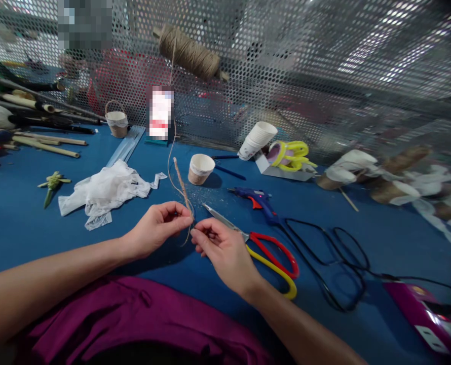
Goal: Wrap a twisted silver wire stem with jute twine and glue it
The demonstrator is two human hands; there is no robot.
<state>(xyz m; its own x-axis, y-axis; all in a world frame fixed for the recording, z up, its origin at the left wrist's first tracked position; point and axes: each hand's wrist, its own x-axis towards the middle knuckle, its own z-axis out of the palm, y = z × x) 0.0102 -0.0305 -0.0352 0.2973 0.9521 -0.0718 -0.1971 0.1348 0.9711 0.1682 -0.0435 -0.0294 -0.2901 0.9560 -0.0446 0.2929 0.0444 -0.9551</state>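
My left hand (164, 226) pinches the lower end of a thin stick wrapped in twine (181, 178), which points up and away from me. Close beside it, my right hand (221, 248) is closed, thumb against fingers, at the twine (171, 147) near the stick's end. That twine runs down from a large spool (189, 53) hung on the mesh. Just beyond the hands stands a paper cup (201, 170) with a brown wrapped lower part. Scissors (248, 236) with one red and one yellow handle lie partly under my right hand.
A blue glue gun (256, 198) with a looping black cord lies to the right, its cord leading toward a purple power strip (423, 314). White lace (109, 190) is heaped at left. Stacked paper cups (258, 139) and a small handled basket (116, 121) stand near the perforated metal panel (305, 66).
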